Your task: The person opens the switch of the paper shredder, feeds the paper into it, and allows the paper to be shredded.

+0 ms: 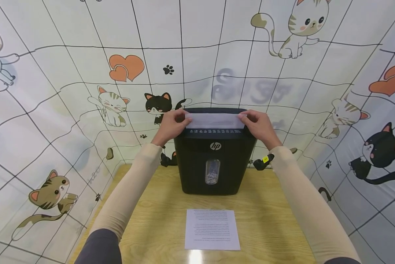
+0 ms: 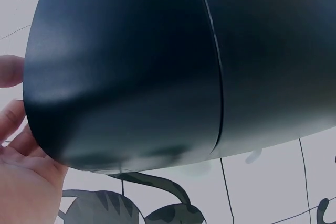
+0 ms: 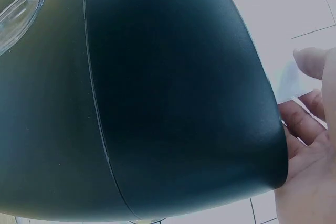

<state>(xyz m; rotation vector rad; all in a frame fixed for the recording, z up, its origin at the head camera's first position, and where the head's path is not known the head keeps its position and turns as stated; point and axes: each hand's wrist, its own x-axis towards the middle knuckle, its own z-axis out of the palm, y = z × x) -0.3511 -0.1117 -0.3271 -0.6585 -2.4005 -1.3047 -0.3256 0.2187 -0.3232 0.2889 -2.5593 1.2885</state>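
Paper (image 1: 214,121), a white sheet, is stretched between a person's two bare hands at the top of a black shredder. At its left end, the thumb and fingers of the left hand (image 1: 171,127) pinch the edge; at its right end, the right hand (image 1: 261,127) grips it the same way. The right wrist view shows this second pinch close up, with a pale corner between thumb and fingers; in the left wrist view, the fingertips are partly hidden behind the black casing. How far the sheet reaches into the machine cannot be told.

Just below it, a row of small white icons (image 1: 216,131) crosses the front rim of the shredder (image 1: 194,165), which stands upright on the table. Lower on its front are a round hp logo (image 1: 215,146) and a clear oval window (image 1: 212,171) with pale shreds visible inside.

Nearer the person, a printed page (image 1: 212,229) lies flat on the light wooden table (image 1: 148,220), apart from the machine. Cream sleeves (image 1: 131,185) cover both forearms. Behind and to both sides hangs a white backdrop (image 1: 200,66) printed with grid lines, cartoon cats and orange hearts.
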